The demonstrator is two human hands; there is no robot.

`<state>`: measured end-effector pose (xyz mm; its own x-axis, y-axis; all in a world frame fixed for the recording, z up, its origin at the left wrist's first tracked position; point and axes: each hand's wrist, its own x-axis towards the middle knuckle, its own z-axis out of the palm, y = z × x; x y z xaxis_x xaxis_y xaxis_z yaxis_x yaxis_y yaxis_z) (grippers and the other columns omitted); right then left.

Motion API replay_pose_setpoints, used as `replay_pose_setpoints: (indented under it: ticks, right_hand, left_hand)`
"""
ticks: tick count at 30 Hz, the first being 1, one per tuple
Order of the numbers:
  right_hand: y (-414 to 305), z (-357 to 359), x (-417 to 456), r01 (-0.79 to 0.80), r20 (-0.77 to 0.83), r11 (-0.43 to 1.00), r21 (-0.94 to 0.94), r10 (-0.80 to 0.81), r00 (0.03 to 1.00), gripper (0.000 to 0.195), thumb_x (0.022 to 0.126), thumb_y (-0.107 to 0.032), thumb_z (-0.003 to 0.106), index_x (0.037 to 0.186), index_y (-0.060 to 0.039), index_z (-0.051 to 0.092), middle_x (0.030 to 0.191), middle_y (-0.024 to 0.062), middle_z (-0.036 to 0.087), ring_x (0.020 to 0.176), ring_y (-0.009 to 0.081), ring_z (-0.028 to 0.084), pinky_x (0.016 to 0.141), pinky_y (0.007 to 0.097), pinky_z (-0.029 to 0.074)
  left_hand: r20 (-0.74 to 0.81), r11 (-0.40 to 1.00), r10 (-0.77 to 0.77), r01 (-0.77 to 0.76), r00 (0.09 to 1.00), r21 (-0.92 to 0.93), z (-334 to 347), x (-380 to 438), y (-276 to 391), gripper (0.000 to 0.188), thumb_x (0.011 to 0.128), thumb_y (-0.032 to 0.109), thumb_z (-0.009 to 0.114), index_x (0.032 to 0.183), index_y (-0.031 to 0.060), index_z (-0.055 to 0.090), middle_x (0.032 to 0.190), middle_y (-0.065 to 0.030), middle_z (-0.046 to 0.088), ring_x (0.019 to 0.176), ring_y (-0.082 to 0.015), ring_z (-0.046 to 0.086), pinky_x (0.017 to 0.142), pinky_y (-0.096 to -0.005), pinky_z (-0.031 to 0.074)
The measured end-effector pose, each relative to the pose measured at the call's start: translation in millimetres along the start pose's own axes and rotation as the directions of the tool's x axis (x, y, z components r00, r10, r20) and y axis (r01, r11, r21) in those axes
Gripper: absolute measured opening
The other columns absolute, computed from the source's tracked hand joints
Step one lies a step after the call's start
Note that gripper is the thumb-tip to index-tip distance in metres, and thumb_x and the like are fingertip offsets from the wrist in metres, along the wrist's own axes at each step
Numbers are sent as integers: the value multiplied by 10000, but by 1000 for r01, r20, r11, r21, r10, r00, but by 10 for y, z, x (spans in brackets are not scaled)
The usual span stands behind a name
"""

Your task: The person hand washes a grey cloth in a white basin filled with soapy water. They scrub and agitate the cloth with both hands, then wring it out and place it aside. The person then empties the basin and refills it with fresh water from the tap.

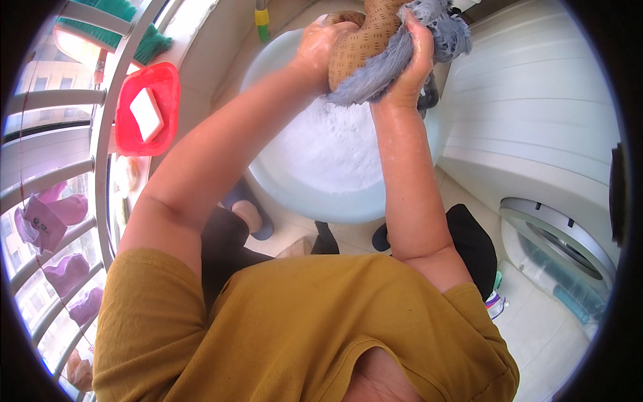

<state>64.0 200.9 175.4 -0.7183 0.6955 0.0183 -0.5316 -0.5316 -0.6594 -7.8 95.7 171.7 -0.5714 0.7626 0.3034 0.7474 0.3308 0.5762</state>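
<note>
Up over the far part of a pale blue plastic basin (346, 215), both hands hold a soft, bent item (364, 45) with a tan, dash-patterned surface and long grey pile; it looks like a fluffy slipper, though I cannot be sure. My left hand (321, 47) grips its tan side, fingers partly hidden behind it. On the other side, my right hand (419, 63) is closed around the wet grey pile (369, 75). Both hands look wet. White suds (331, 151) cover the water below. The item's top runs out of the picture.
Left, on the window ledge, a red soap dish (173, 108) holds a white soap bar (146, 114) near a green-bristled brush (153, 45). White railings (100, 151) carry purple cloth pieces (68, 274). A white front-loading washing machine (527, 110) stands right. A slippered foot (247, 213) is beside the basin.
</note>
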Motion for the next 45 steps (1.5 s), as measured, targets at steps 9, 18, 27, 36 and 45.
replay_pose_setpoints:
  ticks: [9,18,27,36,45]
  right_hand:
    - [86,-190,90,154,45,962,-225,-147,988,252,901,-235,534,1047,-39,599,1055,45,574,1028,159,523,904,283,405]
    - [-481,387,142,44,40,998,-42,-43,998,227,838,-223,644,1003,-84,572,938,19,561,867,137,555,735,284,467]
    - [-479,405,10,107,-53,985,-135,-115,992,313,811,-165,656,1091,-49,579,989,27,572,934,144,539,835,280,430]
    - [-419,380,-44,-101,-130,995,-8,99,987,270,823,-204,640,1050,-70,579,1016,31,596,962,170,562,852,311,447]
    - [-244,342,19,33,-85,998,-49,-37,996,287,838,-195,607,1089,-58,579,981,33,576,947,161,538,827,291,433]
  left_hand:
    - [158,957,-75,116,985,-265,82,143,-71,685,788,388,618,1316,-8,437,1268,-178,537,1231,-287,468,1018,-414,366]
    - [260,431,-157,303,953,-850,-742,290,156,891,844,598,571,1446,41,222,1452,-178,324,1303,-291,374,1066,-367,326]
    - [176,885,-50,125,983,-449,-389,-8,372,1024,617,297,858,1427,52,281,1280,-148,512,1164,-237,504,1014,-356,388]
    - [129,887,-181,219,975,-407,-136,-104,436,872,592,258,827,1308,37,380,1181,-190,552,1105,-353,544,921,-409,442]
    - [-38,935,-134,114,990,-335,141,-161,341,658,656,232,748,1218,56,453,1084,-190,591,1019,-386,557,870,-394,458]
